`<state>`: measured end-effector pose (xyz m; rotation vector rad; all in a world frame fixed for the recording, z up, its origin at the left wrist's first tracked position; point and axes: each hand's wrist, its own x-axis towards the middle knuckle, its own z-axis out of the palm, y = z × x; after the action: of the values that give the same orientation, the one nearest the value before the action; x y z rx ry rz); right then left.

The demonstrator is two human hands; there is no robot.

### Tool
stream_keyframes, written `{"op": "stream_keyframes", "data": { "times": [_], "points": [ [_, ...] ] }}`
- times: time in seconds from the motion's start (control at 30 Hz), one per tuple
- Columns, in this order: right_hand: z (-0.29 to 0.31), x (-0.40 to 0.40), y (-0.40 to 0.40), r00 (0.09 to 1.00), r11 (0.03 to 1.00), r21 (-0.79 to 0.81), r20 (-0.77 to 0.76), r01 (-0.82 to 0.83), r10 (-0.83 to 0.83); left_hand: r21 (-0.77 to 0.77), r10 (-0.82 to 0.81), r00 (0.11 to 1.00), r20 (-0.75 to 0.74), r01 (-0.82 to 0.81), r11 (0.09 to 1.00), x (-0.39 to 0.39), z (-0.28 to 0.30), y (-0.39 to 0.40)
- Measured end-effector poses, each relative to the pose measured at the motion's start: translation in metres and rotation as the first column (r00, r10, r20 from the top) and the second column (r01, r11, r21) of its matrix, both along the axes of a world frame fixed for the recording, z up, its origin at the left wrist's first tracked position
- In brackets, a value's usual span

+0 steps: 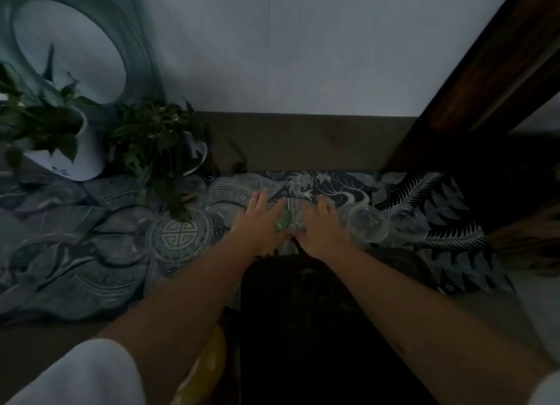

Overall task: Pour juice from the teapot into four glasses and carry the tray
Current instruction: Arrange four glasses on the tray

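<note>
Clear glass on the patterned cloth, just right of both hands: judged light, fragile, slippery; best taken round the side wall. Left hand and right hand reached forward together, fingers spread over a dim glassy thing; could not tell any grip. Potted plants well apart, at left.

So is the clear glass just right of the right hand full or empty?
Empty, as far as shows: the glass looks clear through to the patterned cloth, no coloured liquid; dim picture.

Dim light, pale wall, patterned blue cloth, two potted plants, dark wooden post.
</note>
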<state>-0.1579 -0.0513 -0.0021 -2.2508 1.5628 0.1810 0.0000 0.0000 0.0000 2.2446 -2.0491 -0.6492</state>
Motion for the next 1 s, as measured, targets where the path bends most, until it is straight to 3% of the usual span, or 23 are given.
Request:
{"op": "stream_keyframes", "data": {
  "times": [0.13, 0.27, 0.47, 1.0],
  "points": [
    [-0.002, 0.008, -0.018, 0.998, 1.000, 0.011, -0.057, -0.013, 0.014, 0.121, 0.025, 0.997, -0.073, -0.016, 0.992, -0.004, -0.005, -0.018],
    [-0.001, 0.015, -0.026, 0.996, 0.996, 0.084, -0.087, -0.011, 0.018, 0.151, -0.022, 0.999, -0.040, 0.028, 0.988, -0.007, -0.006, -0.027],
    [-0.002, 0.013, -0.025, 1.000, 0.998, 0.060, -0.007, -0.010, 0.010, 0.158, -0.026, 0.999, -0.022, 0.029, 0.987, -0.007, -0.006, -0.031],
    [-0.001, 0.014, -0.026, 1.000, 0.998, 0.067, -0.009, -0.005, 0.005, 0.148, 0.040, 0.999, -0.026, -0.036, 0.988, -0.012, -0.003, -0.032]
  ]
}}
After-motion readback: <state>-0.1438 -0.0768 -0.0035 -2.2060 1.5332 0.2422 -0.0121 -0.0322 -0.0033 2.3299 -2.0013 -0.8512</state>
